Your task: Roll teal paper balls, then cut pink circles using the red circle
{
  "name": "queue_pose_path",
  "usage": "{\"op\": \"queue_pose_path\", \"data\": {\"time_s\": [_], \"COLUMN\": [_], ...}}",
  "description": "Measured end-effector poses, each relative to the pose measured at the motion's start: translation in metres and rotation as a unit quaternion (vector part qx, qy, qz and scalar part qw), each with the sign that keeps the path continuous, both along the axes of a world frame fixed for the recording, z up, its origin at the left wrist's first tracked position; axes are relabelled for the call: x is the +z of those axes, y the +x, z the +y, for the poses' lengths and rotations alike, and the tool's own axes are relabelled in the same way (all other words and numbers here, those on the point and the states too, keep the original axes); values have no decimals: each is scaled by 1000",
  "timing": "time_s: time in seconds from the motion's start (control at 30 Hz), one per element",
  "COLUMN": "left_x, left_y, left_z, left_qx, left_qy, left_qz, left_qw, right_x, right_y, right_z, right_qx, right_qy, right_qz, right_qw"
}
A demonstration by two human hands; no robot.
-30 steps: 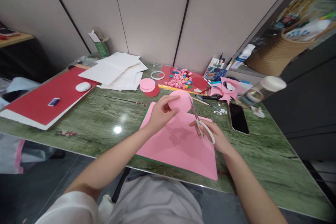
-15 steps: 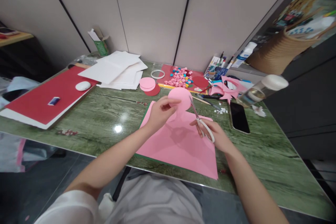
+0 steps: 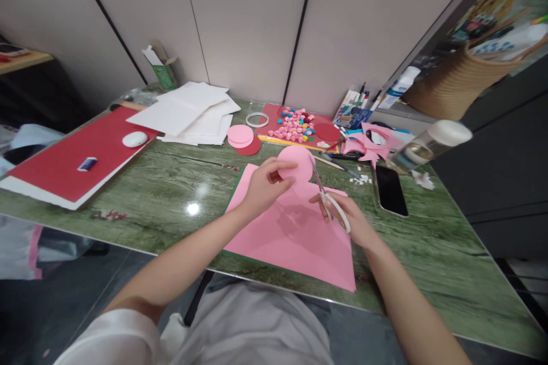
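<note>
My left hand (image 3: 270, 185) pinches the left edge of a round pink paper piece (image 3: 299, 161), held up over the sheets. White-handled scissors (image 3: 336, 209) are in my right hand (image 3: 351, 218), fingers through the handle loops. Their blades point up and left, against the right edge of the pink circle. Below both hands lies a large pink paper sheet (image 3: 291, 251), with a green edge showing under it. Two pink paper circles (image 3: 240, 135) overlap a red circle (image 3: 248, 147) beyond my left hand.
Small pink, blue and yellow pieces (image 3: 295, 125) are heaped at the back. Pink paper offcuts (image 3: 371, 142), a phone (image 3: 390, 191) and a clear bottle (image 3: 428, 145) stand or lie right. White sheets (image 3: 188, 108) and a red board (image 3: 85, 154) lie left.
The pink circle has shifted slightly to the right and down, with my left hand following. The scissors stay at its right edge, almost unmoved.
</note>
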State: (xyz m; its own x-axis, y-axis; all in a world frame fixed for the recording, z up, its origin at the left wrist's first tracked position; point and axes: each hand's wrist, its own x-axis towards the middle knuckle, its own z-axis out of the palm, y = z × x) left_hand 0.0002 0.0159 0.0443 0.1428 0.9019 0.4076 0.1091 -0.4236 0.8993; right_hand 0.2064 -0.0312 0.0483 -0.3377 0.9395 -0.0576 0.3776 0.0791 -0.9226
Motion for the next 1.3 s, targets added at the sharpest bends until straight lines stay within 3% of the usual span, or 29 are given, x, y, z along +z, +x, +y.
{"op": "queue_pose_path", "data": {"time_s": [0.67,0.97,1.3], "left_x": [-2,-4,-1], "left_y": [-4,-1,-3], "left_z": [-1,-1,-1], "left_qx": [-1,30,-6], "left_qy": [-45,-39,-35], "left_qz": [-53,-32,-18], "left_qw": [998,998,999], "right_x": [2,1,-1], "right_y": [-1,-5,-6], "right_z": [-1,-1,-1], "right_qx": [-8,-2,-5], "right_qy": [2,-12,16], "right_qz": [-15,0,-12], "right_qw": [1000,1000,1000]}}
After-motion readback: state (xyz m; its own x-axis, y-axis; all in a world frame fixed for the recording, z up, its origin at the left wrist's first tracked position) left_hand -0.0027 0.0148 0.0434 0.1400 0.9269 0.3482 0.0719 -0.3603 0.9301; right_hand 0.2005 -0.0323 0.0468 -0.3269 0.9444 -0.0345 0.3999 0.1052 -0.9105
